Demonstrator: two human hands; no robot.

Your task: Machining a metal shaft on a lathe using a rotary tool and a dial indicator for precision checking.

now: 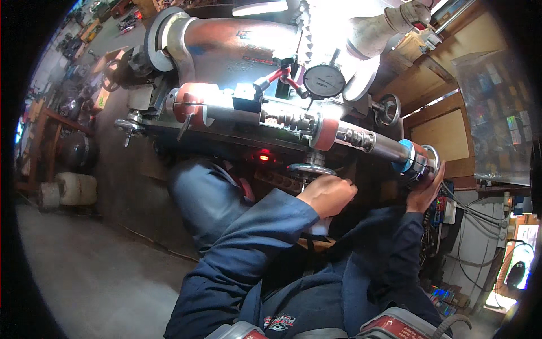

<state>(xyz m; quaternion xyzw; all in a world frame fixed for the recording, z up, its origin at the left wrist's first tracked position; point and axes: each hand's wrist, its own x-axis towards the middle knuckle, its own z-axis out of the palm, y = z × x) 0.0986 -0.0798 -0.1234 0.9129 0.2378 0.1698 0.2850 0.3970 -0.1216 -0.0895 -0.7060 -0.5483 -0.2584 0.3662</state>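
Note:
A long steel spindle (390, 148) runs across the grinding machine, with a coil spring round part of it and red-brown collars (326, 131) supporting it. At its right end, my right hand (424, 191) is closed round the rim of a metal handwheel (433, 160) beside a blue ring (407, 153). My left hand (328, 195) is curled shut at the right edge of a front handwheel (310, 170); its fingertips are partly hidden, and what they hold cannot be made out. Above the spindle sits a round dial gauge (324, 80) on a red-jointed arm (278, 76).
A brightly lit machine body (237, 42) rises behind the spindle. More handwheels stand at left (130, 127) and back right (388, 110). A red lamp (263, 157) glows under the bed. Cables (477, 217) hang at right; a white plastic jug (76, 189) sits at left.

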